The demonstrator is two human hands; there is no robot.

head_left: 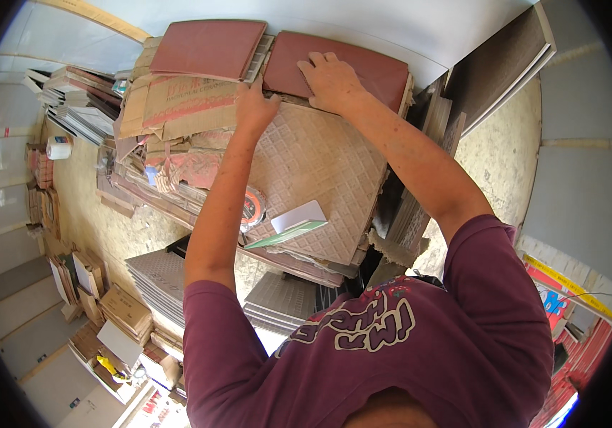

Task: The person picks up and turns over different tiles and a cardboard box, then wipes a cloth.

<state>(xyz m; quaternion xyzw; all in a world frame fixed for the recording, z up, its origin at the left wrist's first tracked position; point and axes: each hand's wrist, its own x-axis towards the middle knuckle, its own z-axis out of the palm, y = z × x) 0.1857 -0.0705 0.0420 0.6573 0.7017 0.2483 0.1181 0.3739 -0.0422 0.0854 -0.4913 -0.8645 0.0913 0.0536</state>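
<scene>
Two reddish-brown tile stacks lie at the far side of a pile of boxes and boards. My right hand (331, 84) rests on the right reddish-brown tile (370, 68), its fingers spread over the top face. At the near right corner of the left reddish-brown tile (210, 48) is my left hand (255, 108), thumb apart from its fingers; the fingertips touch the tile edge. Nearer to me lies a large beige patterned tile (320, 167). On it are a green and white booklet or folded card (297, 221) and, beside my left forearm, an orange and grey tape measure (252, 207).
Torn cardboard (185, 100) covers the pile's left part. Large dark panels (498, 57) lean at the far right. Grey tile stacks (160, 282) stand on the floor at the near left, with cartons (126, 310) beyond. A white tub (59, 148) stands farther left.
</scene>
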